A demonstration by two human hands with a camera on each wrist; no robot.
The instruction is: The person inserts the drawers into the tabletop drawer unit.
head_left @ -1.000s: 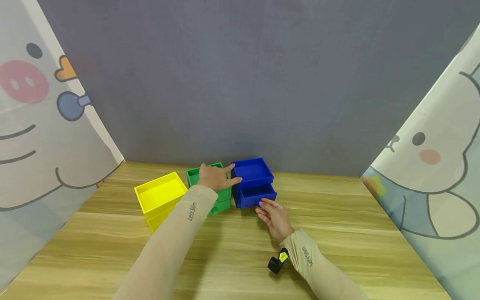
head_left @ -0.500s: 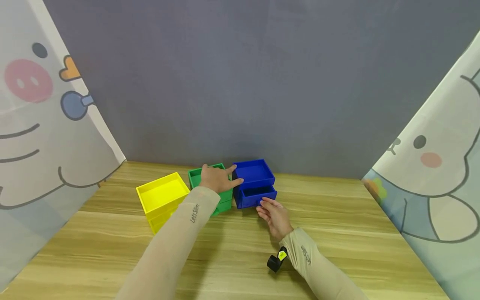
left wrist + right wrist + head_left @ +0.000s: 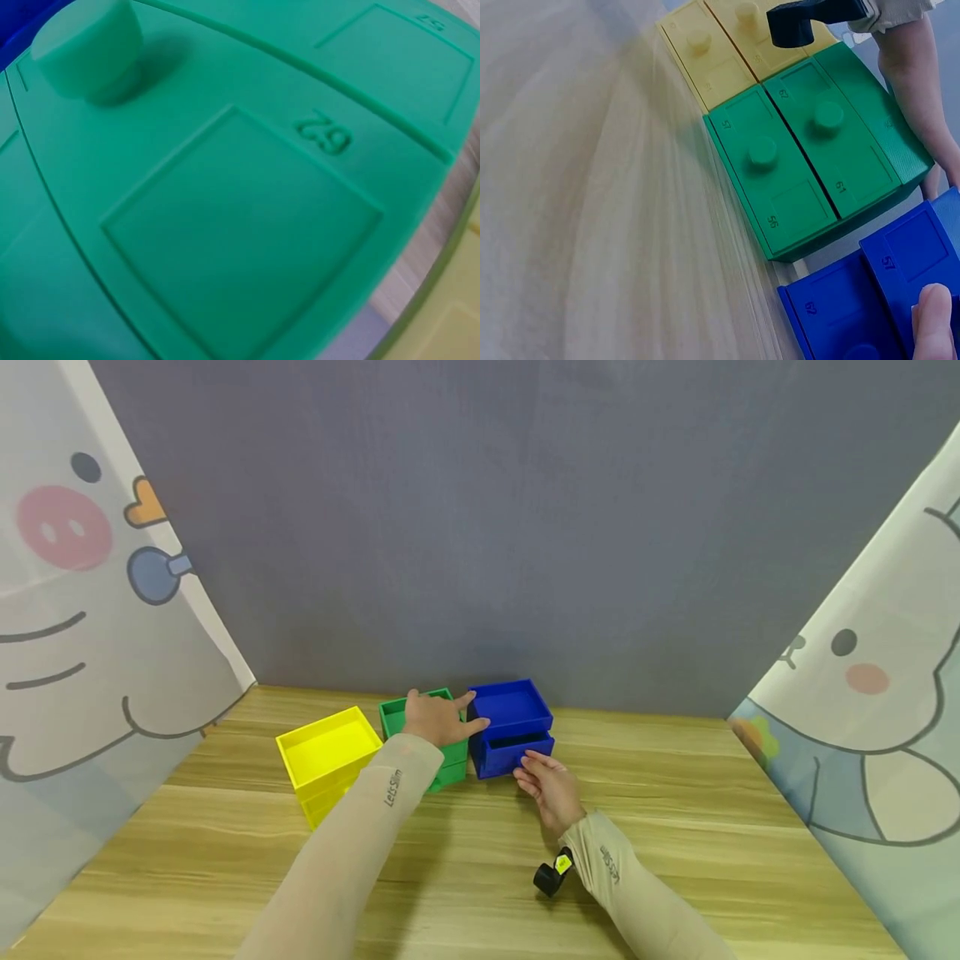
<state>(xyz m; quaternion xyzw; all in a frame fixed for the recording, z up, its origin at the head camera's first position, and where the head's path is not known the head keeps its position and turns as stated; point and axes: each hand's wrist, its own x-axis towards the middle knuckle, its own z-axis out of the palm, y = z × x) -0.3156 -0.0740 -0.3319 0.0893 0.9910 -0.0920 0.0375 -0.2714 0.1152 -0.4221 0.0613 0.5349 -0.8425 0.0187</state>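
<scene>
A blue two-drawer box (image 3: 512, 703) stands against the back wall, its upper drawer (image 3: 504, 760) partly out. My right hand (image 3: 551, 789) pinches that drawer's front at the knob; in the right wrist view the thumb (image 3: 934, 322) lies against the blue front, and the knob is mostly hidden. My left hand (image 3: 435, 720) reaches over the green drawer box (image 3: 450, 768), thumb and forefinger stretched out to the blue box's left edge. The left wrist view is filled by a green drawer front (image 3: 240, 225) with a round knob (image 3: 86, 49).
Left of the green box stands a yellow drawer box (image 3: 330, 747), set at an angle. A black wrist camera (image 3: 553, 872) hangs by the right sleeve. Wood-grain table (image 3: 675, 827) extends in front; a grey wall (image 3: 487, 527) rises behind.
The blue drawer has slid inward, its opening narrower than before, with my right hand moving along with it. My left hand stays at the blue box's edge. The whole view shifts slightly.
</scene>
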